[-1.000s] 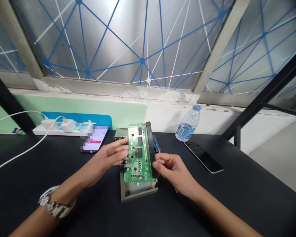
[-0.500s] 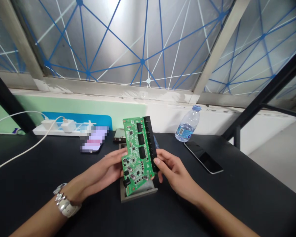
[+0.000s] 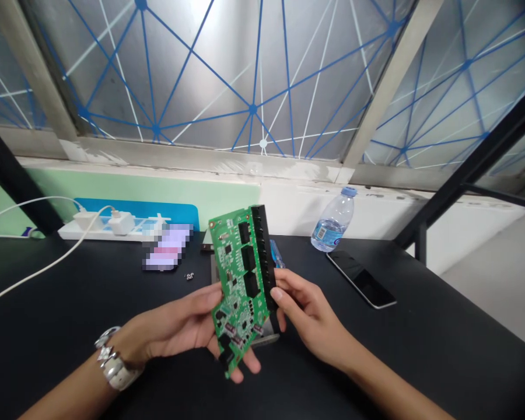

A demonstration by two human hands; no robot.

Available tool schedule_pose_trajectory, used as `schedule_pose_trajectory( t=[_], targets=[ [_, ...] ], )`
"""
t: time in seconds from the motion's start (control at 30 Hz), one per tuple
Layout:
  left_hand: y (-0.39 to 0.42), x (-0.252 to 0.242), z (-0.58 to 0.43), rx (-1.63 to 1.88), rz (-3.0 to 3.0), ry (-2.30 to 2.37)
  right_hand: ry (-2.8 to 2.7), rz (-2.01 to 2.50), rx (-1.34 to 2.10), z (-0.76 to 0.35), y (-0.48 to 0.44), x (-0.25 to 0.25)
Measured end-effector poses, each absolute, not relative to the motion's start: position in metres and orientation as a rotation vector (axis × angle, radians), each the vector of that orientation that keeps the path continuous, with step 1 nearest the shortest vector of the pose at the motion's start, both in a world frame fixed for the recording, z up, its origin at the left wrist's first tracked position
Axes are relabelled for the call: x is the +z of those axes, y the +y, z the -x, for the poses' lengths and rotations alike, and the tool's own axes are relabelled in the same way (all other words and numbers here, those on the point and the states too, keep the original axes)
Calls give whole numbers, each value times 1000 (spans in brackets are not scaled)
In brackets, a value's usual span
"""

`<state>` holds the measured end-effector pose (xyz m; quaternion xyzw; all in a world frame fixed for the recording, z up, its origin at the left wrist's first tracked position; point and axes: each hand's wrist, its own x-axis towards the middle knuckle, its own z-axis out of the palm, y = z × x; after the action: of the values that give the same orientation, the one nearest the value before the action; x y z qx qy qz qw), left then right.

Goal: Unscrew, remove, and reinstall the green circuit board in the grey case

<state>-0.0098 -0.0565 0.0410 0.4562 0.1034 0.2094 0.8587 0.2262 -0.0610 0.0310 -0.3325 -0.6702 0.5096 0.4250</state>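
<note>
A green circuit board [image 3: 231,251] with black ports along its right edge is held up, tilted, between both hands. My left hand [image 3: 192,321] supports its lower left edge, thumb at the side and fingertips showing beneath the bottom end. My right hand [image 3: 304,303] pinches the black port strip on the right edge. Behind the board, a grey metal tray [image 3: 266,340] lies on the table, mostly hidden. Left of the board sits a small pile of screws [image 3: 189,276].
A white power strip [image 3: 70,230] with cables and a lit phone [image 3: 168,248] are at the back left. On the right are a water bottle [image 3: 332,224] and a dark phone [image 3: 363,280]. A blue tool [image 3: 276,254] lies partly behind the board.
The board has come lower and tilted differently. My left hand has moved down, with its fingers now reaching under the board. The screws and the blue tool show more.
</note>
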Motion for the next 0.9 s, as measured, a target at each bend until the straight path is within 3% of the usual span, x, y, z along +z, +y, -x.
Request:
schedule_pose_trajectory(
  t=[0.3, 0.5, 0.67, 0.9],
  targets=[
    [-52, 45, 15, 735, -1330, 688, -1593, 949, 1048, -229, -56, 30],
    [-39, 38, 21, 1000, -1787, 989, -1496, 819, 1325, -227, -57, 30],
    [-35, 34, 22, 1006, -2195, 1117, -1389, 714, 1610, -227, -60, 30],
    [-29, 27, 28, 993, -2371, 1258, -1481, 844, 1608, -228, -61, 30]
  ],
)
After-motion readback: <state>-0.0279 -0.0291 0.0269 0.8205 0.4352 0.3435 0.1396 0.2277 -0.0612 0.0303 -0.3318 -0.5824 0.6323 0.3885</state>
